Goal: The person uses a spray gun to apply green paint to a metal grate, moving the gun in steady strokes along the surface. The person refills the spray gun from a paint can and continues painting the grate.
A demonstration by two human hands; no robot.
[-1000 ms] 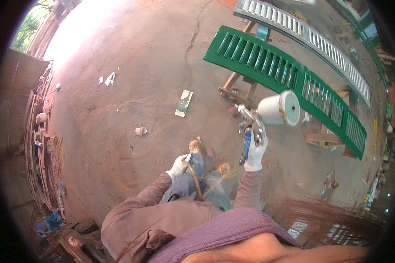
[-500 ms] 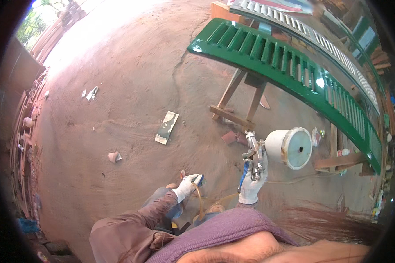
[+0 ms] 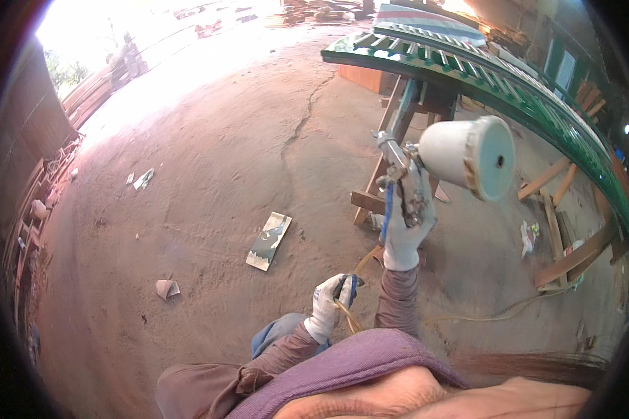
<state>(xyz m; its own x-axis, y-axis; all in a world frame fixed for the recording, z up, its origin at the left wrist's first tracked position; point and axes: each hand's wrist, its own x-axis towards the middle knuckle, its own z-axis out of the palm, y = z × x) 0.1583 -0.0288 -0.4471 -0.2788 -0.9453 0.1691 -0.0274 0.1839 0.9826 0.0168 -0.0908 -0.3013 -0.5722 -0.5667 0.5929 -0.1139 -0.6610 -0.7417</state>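
In my right hand (image 3: 407, 234), gloved in white, is a spray gun (image 3: 396, 152) with a blue-edged handle, raised in front of the trestle. Its large white paint cup (image 3: 449, 152) sticks out to the right, the round lid facing me. My left hand (image 3: 323, 307), also gloved, is closed around a yellowish air hose (image 3: 346, 316) close to my body; the hose runs up toward the gun's handle. A glossy green slatted panel (image 3: 426, 68) lies beyond the gun on wooden supports, apart from the nozzle. The fingers of my left hand are partly hidden.
Under the panel stand a wooden trestle (image 3: 368, 202) and, at right, a lower wooden frame (image 3: 574, 262). A paint-spattered board (image 3: 269, 241) and a crumpled scrap (image 3: 167, 289) lie on the dirt floor. Hose (image 3: 486, 319) trails along the ground at right.
My right hand has lifted the spray gun up and forward. My left hand has come right and slightly nearer to it with the hose. The view has tilted upward, showing more background.
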